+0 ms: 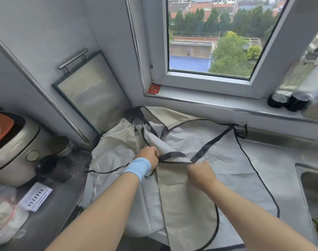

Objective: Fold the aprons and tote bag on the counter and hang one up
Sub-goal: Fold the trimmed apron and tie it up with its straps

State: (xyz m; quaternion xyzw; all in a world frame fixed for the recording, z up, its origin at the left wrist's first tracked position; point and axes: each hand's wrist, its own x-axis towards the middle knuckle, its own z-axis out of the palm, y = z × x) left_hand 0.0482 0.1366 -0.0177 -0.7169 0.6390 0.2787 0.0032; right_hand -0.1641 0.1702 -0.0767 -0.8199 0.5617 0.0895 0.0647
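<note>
Pale grey and beige aprons with dark trim lie overlapped across the counter. The top beige apron (187, 201) runs from my hands toward the front edge. A grey apron (232, 160) spreads beneath it to the right, its dark strap (211, 144) crossing diagonally. A crumpled beige piece with a fork print (118, 142) lies at the left; I cannot tell whether it is the tote bag. My left hand (150, 157), with a blue wristband, grips the top apron's dark-trimmed edge. My right hand (199, 172) pinches the same edge where the strap meets it.
A rice cooker (13, 151) stands at the left with a dark cup (47, 166) and a jar (61, 145) beside it. A framed board (93, 95) leans in the corner. Plastic bags (6, 216) lie front left. A sink (312, 189) is at right, dark jars (288, 100) on the windowsill.
</note>
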